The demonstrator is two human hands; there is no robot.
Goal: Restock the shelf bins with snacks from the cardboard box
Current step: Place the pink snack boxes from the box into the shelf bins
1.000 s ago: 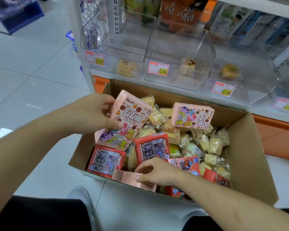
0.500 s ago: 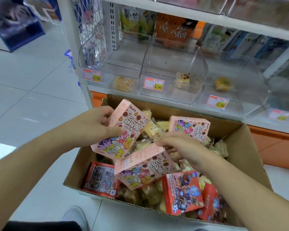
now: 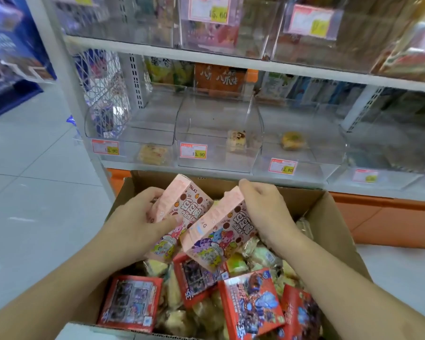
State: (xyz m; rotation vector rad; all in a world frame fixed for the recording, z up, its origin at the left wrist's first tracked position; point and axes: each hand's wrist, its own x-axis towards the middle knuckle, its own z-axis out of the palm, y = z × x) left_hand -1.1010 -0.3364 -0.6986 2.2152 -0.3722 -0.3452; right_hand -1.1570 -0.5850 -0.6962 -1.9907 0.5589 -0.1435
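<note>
An open cardboard box (image 3: 336,224) stands on the floor below the shelf, full of red snack boxes (image 3: 252,303) and clear-wrapped cakes (image 3: 263,256). My left hand (image 3: 135,222) grips a pink cartoon snack box (image 3: 182,204) above the carton. My right hand (image 3: 268,212) grips a second pink box (image 3: 219,231) by its top end, side by side with the first. Clear shelf bins (image 3: 216,133) sit just behind, each holding a single snack or two.
A white shelf upright (image 3: 71,99) stands at the left with a wire basket (image 3: 101,94) hung on it. Upper bins (image 3: 226,25) with price tags sit above. Grey tiled floor (image 3: 35,192) lies to the left. An orange base panel (image 3: 388,222) runs under the shelf.
My right hand picked a second pink box out of the carton and raised it beside the one in my left hand. The view tilted up toward the shelf.
</note>
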